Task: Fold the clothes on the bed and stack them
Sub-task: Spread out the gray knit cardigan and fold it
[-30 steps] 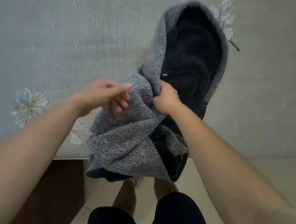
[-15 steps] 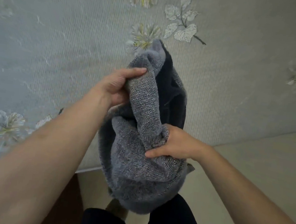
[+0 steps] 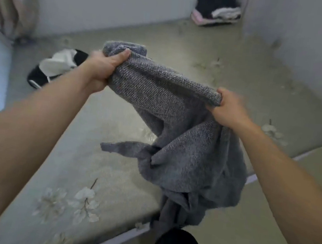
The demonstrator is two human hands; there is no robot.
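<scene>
One clothes stack (image 3: 217, 11) on floral bed (image 3: 118, 188).

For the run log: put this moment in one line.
left hand: grips grey knit garment | right hand: grips it | garment: unfolded, hanging over bed | clothes pile: far corner

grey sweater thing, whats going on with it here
A person standing at the edge of the bed holds a grey knit garment up in the air. The left hand grips one end and the right hand grips the other, with the rest hanging crumpled below, not yet folded. A pile of clothes sits at the far corner, and a black and white garment lies loose on the left.
</scene>
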